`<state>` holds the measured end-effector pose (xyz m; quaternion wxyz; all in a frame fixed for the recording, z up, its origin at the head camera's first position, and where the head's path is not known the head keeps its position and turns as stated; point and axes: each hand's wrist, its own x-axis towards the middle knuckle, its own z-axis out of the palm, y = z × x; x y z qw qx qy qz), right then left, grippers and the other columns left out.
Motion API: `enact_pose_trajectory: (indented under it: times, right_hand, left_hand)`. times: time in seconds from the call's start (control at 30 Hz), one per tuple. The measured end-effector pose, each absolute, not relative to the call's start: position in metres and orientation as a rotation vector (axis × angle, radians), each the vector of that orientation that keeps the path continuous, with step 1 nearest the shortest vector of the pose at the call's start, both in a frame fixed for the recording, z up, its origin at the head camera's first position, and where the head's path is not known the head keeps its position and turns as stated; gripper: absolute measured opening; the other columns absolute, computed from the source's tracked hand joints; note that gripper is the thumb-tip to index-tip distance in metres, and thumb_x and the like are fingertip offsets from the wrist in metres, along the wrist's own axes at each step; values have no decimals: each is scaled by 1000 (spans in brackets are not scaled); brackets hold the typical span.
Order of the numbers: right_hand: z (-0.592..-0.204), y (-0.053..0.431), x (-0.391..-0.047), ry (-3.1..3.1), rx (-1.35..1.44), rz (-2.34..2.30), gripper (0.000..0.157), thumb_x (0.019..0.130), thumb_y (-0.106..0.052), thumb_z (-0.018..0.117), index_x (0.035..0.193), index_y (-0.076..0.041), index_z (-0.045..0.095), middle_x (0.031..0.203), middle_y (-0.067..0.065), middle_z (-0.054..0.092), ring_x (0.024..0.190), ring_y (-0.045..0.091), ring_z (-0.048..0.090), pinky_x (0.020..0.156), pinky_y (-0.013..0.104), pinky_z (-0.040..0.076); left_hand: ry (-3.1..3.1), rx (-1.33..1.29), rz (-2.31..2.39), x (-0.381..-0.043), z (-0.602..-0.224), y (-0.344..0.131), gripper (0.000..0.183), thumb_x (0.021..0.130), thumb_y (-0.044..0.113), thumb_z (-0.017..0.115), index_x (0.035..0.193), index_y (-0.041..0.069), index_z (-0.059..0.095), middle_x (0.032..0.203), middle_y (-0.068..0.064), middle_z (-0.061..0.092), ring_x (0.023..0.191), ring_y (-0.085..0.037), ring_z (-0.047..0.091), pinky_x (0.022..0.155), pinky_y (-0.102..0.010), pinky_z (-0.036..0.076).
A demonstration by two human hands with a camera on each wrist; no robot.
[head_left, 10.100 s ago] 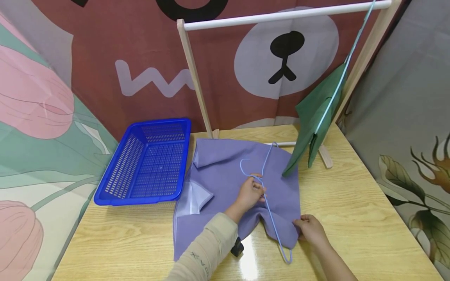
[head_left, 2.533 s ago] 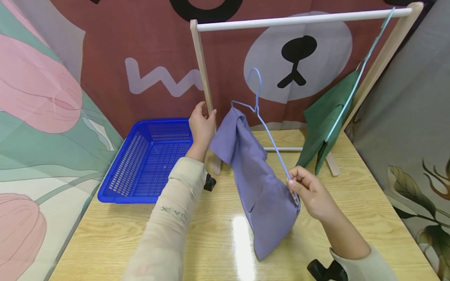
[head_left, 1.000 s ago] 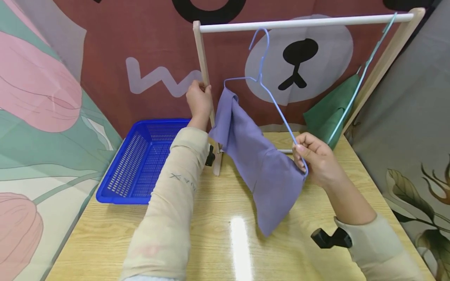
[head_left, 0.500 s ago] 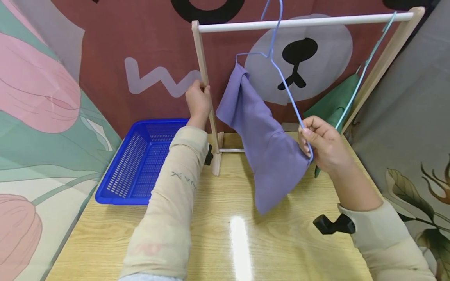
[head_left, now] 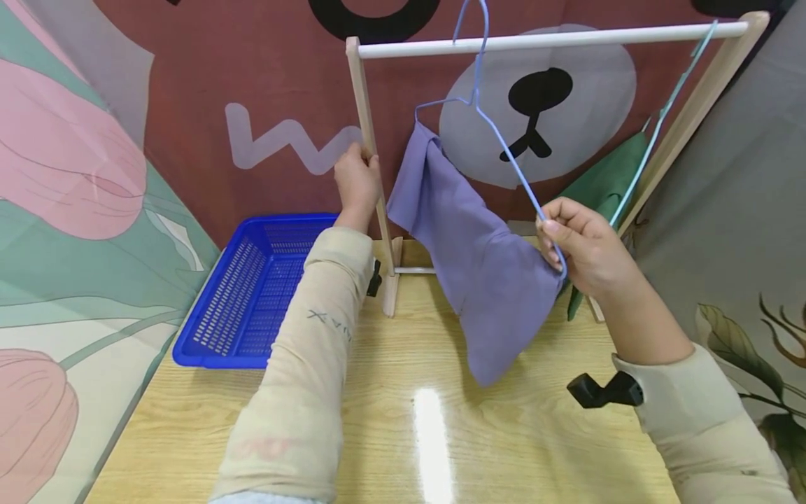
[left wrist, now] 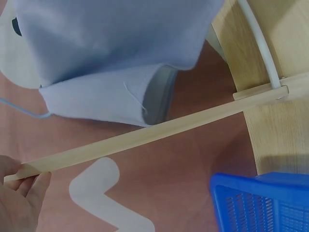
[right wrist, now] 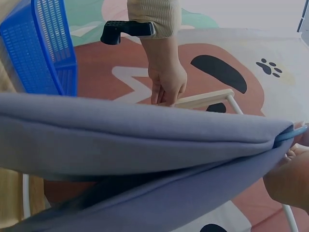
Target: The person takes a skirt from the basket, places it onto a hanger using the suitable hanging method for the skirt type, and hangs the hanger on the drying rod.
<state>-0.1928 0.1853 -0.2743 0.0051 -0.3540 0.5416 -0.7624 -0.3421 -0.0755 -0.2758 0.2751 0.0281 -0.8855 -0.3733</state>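
Note:
My left hand [head_left: 357,183] grips the left wooden post [head_left: 366,126] of a hanging rack, and its fingers are curled round the post in the left wrist view. My right hand [head_left: 585,245] pinches the lower right end of a blue wire hanger [head_left: 504,147]. A purple garment [head_left: 481,280] hangs from the hanger, draped from its left shoulder to the end at my right hand. It slants down to the right, clear over the table. The hanger's hook overlaps the rack's white bar [head_left: 567,38] in the head view, its tip at the bar.
A blue plastic basket [head_left: 189,350] stands on the wooden table [head_left: 378,420] at left, close to my left forearm. A green garment [head_left: 607,168] hangs on a light-blue hanger [head_left: 661,119] at the bar's right end. A patterned cloth backdrop [head_left: 277,70] stands behind the rack.
The garment and hanger have risen from the table to the bar in my right hand. My left hand has gone from the hanger to the post. Lately the hook has shifted slightly left.

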Motion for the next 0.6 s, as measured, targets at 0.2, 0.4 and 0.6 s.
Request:
enact_pose_trajectory:
  times: [0.2,0.4,0.6]
  right_hand:
    - [-273,184,-198,1695,-1099,-2346,20,90,4,31,83,1,49,61,5,44,48,10,39,38,18,28]
    - [-270,185,-204,1694,-1066,-2336,17,91,0,35,81,-1,50,60,4,44,47,9,40,38,18,27]
    - [-266,185,-208,1715,-1042,-2324,17,91,0,36,80,-1,50,59,4,45,47,9,40,38,18,28]
  left_hand:
    - [-2374,50,-1001,-342,-278,-77,13,84,15,54,83,2,56,82,-13,57,81,-26,52,72,-33,40]
    - [-2380,44,-996,-341,-278,-77,13,84,15,54,83,2,56,83,-12,58,82,-27,52,73,-33,41]
    - [-2372,46,-998,-340,-276,-76,13,84,15,54,83,2,56,82,-13,57,81,-27,52,72,-33,41]
